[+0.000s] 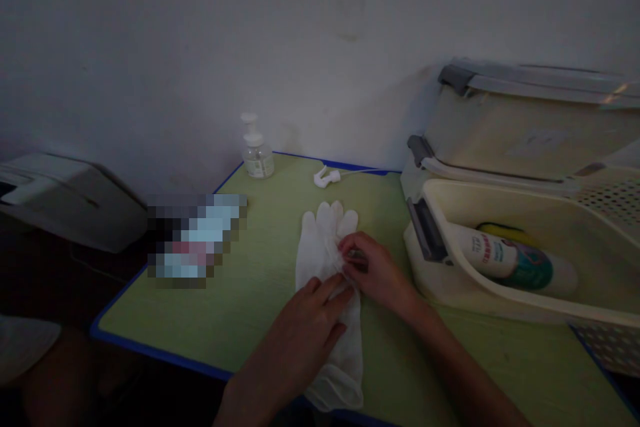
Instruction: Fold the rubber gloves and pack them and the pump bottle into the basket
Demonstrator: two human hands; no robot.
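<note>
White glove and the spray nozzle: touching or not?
Apart. The head view shows a strip of green tabletop between the white glove's fingertips and the spray nozzle beyond them.

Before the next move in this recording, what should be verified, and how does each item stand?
1. White glove laid on the table: ok.
2. Left hand on the glove: ok.
3. Right hand fingers firmly gripping it: cannot tell, too dim.
4. Cuff well inside the table's near edge: not ok, it reaches the edge.
5. Pump bottle upright: ok.
6. Spray nozzle apart from the glove: ok.
</note>
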